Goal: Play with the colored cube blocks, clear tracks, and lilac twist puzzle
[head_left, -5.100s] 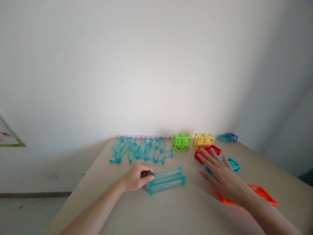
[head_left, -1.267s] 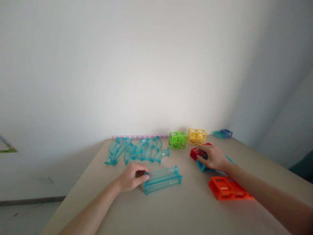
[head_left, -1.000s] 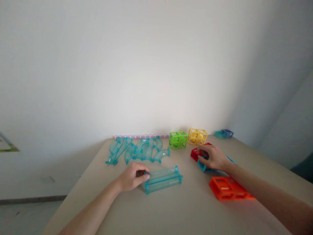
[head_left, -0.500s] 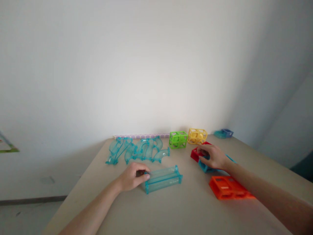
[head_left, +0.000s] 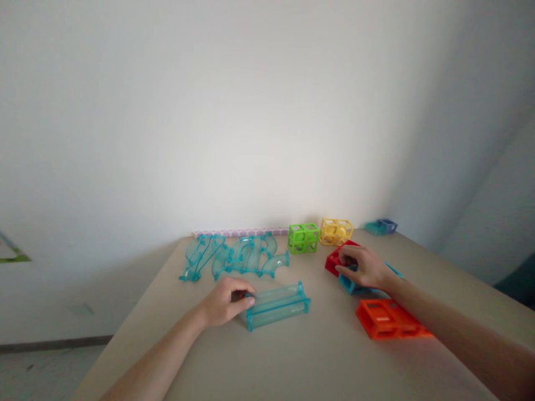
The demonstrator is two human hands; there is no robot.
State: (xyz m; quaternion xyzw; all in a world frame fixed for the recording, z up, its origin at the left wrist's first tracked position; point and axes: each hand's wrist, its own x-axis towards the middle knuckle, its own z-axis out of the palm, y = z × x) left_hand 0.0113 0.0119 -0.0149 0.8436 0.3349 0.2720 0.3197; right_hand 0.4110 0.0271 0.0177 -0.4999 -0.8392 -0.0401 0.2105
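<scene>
My left hand (head_left: 229, 301) is closed, thumb and fingers pinching the left end of clear teal straight track pieces (head_left: 278, 307), which rest side by side on the table. Over at the right, my right hand (head_left: 366, 268) is curled above a red openwork block (head_left: 333, 262), fingertips and thumb closed at its near side. A blue block (head_left: 350, 284) lies against the red one, mostly under that hand and wrist. Nearer me, an orange openwork block (head_left: 382, 320) lies partly behind my right forearm.
Several curved teal track pieces (head_left: 246, 256) spread over the back left of the table. A green block (head_left: 304, 238) and a yellow block (head_left: 335, 231) stand near the wall. In the far right corner sits a dark blue block (head_left: 387, 225) beside teal pieces.
The right fingertips have drawn back slightly over the red block, so more of it shows. My left hand and the teal tracks stay put; the view shifts a little.
</scene>
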